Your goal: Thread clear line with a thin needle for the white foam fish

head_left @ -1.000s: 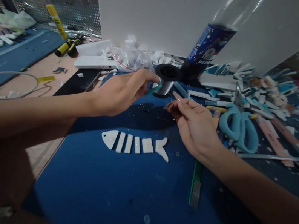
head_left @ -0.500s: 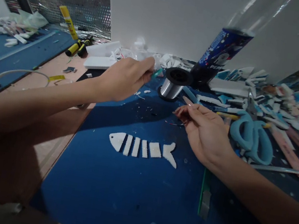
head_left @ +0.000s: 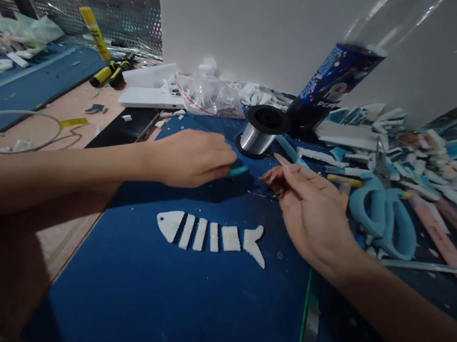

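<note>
My left hand is closed round a small teal object, only one end of which sticks out past the fingers; its kind is unclear. To the right, my right hand pinches thumb to fingertips, palm turned inward. A thin reddish-white strand shows just below those fingertips, though I cannot tell whether they grip it. Between and behind the hands stands a black-flanged spool of silvery wire. White fish-shaped pieces lie in a row in front: a head with an eye hole, several strips, and a tail.
A Pepsi bottle leans at the back. Blue-handled scissors, pliers and foam scraps crowd the right. A green cutter lies under my right forearm. A plastic bag and glue stick are behind.
My left hand has come down and nearer with the teal object, from beside the spool's top to lower in front. My right hand keeps nearly the same pose. The view has shifted slightly.
</note>
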Action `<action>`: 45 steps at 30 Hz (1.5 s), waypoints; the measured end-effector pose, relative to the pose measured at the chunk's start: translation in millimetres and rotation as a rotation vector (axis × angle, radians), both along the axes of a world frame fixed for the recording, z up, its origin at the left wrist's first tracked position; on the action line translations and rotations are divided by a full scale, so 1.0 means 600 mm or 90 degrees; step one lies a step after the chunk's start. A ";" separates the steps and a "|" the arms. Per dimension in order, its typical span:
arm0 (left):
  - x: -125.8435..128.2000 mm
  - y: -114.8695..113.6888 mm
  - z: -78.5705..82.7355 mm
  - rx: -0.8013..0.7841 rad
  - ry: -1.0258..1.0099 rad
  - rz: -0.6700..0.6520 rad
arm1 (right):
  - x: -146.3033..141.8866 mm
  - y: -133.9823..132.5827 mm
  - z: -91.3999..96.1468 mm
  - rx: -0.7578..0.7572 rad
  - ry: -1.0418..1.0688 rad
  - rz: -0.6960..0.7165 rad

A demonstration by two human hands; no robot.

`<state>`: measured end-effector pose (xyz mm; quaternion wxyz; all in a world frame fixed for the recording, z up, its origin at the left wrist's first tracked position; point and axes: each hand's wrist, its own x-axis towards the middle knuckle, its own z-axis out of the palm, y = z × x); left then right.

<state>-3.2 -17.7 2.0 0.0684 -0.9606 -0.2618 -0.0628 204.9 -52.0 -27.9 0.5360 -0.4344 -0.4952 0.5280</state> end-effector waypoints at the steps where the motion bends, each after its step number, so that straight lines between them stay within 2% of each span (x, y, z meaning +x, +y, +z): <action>1: -0.001 0.002 0.001 0.010 -0.024 0.022 | 0.000 0.000 0.000 0.003 0.000 0.003; 5: -0.005 0.009 -0.001 0.010 -0.060 0.062 | 0.000 -0.002 0.004 -0.020 0.022 0.010; 10: -0.003 0.010 -0.011 -0.005 0.005 0.005 | -0.001 -0.003 0.008 -0.057 0.060 -0.006; 15: -0.002 0.009 -0.007 0.011 -0.016 0.000 | -0.001 -0.005 0.009 -0.076 0.064 -0.005; 23: 0.013 -0.018 -0.014 0.106 0.091 -0.086 | -0.002 -0.007 0.011 -0.077 0.057 -0.014; 28: 0.011 -0.021 -0.013 0.141 0.101 -0.113 | -0.005 -0.007 0.015 -0.084 0.034 -0.033; 30: 0.011 -0.023 -0.011 0.159 0.094 -0.106 | -0.005 -0.006 0.015 -0.079 0.027 -0.032; 33: 0.013 -0.027 -0.007 0.164 0.011 -0.037 | -0.003 -0.005 0.012 -0.063 0.033 -0.023; 35: 0.015 -0.031 -0.005 0.101 -0.095 0.025 | -0.001 -0.005 0.009 -0.054 0.028 -0.017; 40: 0.014 -0.039 -0.011 -0.181 -0.341 0.110 | 0.000 -0.005 0.008 -0.034 0.005 -0.011; 45: 0.009 -0.035 -0.023 -0.390 -0.465 0.184 | -0.002 -0.014 0.013 0.037 -0.074 0.017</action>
